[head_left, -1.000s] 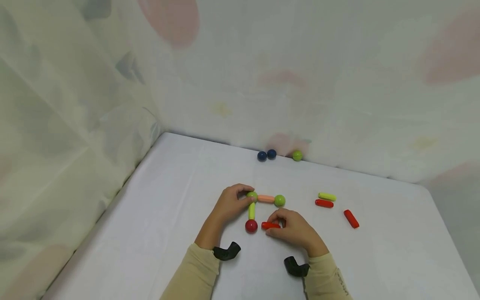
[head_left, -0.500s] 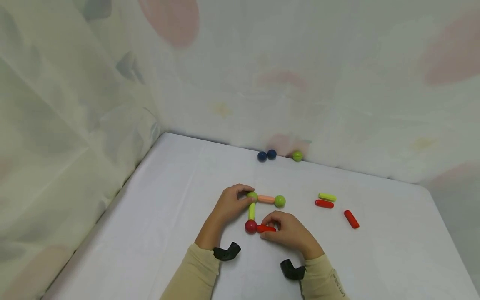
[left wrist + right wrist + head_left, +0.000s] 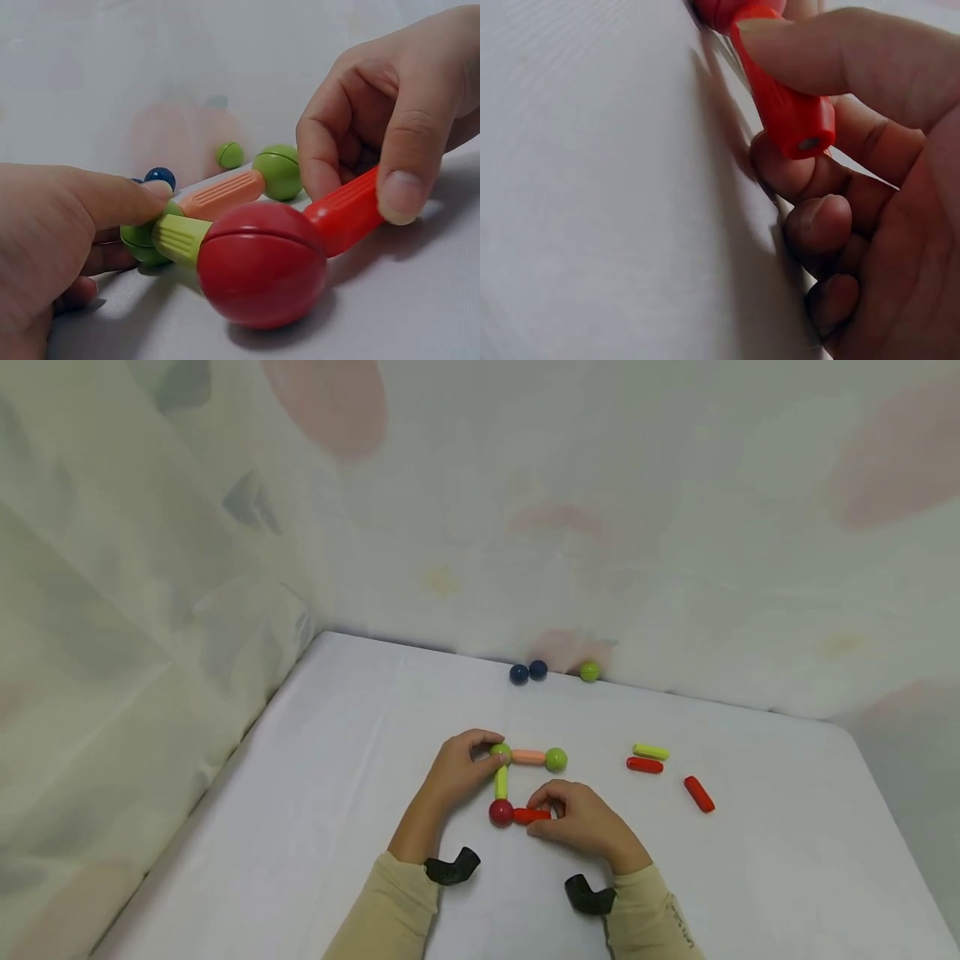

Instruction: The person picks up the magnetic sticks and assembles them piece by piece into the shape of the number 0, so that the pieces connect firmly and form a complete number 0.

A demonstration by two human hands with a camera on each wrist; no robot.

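On the white table (image 3: 337,777) lies a figure of sticks and balls. A green ball (image 3: 501,752) joins an orange stick (image 3: 528,757) that runs to a second green ball (image 3: 556,759), and a yellow-green stick (image 3: 501,782) leads down to a red ball (image 3: 501,812). My left hand (image 3: 457,768) pinches the corner green ball (image 3: 139,236). My right hand (image 3: 581,822) pinches a red stick (image 3: 532,815), whose end touches the red ball (image 3: 261,262). The right wrist view shows thumb and fingers round that red stick (image 3: 780,105).
Loose pieces lie to the right: a yellow-green stick (image 3: 650,751), a red stick (image 3: 645,765) and another red stick (image 3: 698,794). Two dark blue balls (image 3: 528,672) and a green ball (image 3: 589,672) sit at the back against the patterned cloth wall (image 3: 600,527).
My right hand has slid the red stick leftward until its end meets the red ball. The left hand has kept its hold on the corner green ball.
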